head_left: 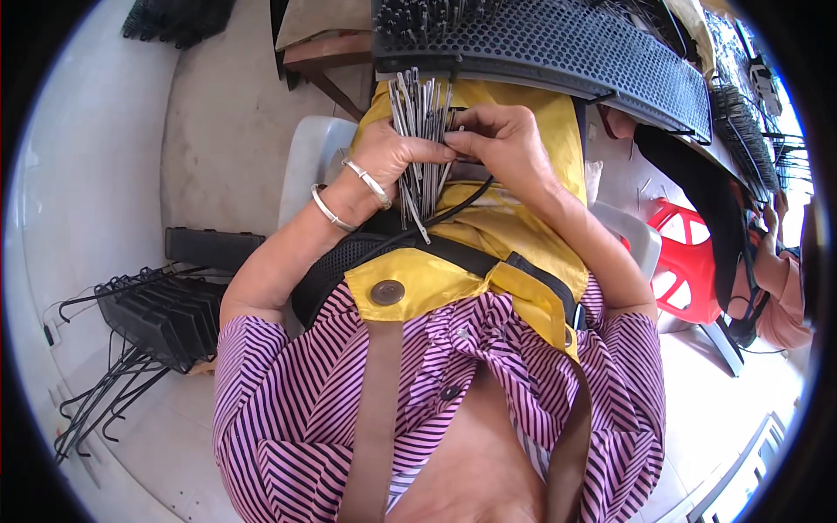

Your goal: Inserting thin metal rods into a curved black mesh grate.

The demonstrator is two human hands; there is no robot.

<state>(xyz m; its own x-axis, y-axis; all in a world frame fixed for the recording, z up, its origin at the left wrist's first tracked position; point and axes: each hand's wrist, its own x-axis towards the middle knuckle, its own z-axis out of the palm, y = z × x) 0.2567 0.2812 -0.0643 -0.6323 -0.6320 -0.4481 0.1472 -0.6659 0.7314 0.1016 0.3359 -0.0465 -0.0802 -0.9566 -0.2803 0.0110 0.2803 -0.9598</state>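
A bundle of thin silvery metal rods (420, 105) stands roughly upright over my lap, a few of them slanting out at the bottom. My left hand (384, 157) is closed around the bundle, its thumb laid across the front. At the bundle's right edge, my right hand (510, 144) pinches with thumb and forefinger at the rods there. Its other fingers are curled, and how many rods it grips is hidden. Under both hands lies the yellow apron (523, 213), with a dark cord crossing it.
Just beyond my hands is a black perforated rack (567, 52) holding more dark rods at its far left. Black hooked frames (166, 314) stand on the floor at left. At right are a red plastic stool (684, 261) and another person's arm (772, 261).
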